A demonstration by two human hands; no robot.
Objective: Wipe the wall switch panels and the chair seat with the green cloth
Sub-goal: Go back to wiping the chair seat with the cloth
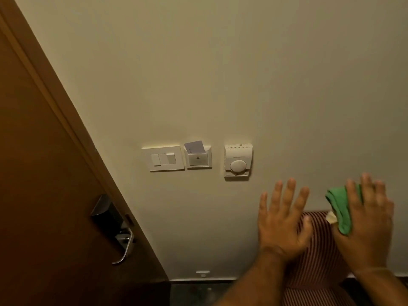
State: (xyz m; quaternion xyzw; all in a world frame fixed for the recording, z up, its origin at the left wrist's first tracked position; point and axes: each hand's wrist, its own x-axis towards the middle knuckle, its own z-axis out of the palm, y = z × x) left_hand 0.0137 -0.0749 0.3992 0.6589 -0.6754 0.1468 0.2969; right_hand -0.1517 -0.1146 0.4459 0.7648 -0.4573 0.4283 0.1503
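Observation:
Three white panels sit in a row on the cream wall: a light switch plate [163,159], a key-card holder [198,157] with a card standing in it, and a round-dial thermostat [238,161]. My left hand [281,219] is raised below and right of the thermostat, fingers spread, holding nothing. My right hand [371,219] is raised further right, fingers extended, with the green cloth [340,206] pinned under its palm and thumb; a white tag hangs from the cloth. Behind both hands a striped red chair [318,257] stands against the wall, its seat [309,297] partly hidden by my forearms.
A brown wooden door [44,195] with a metal lock and lever handle [119,235] fills the left side. A dark skirting strip [203,280] runs along the wall's foot, with a small white fitting just above it.

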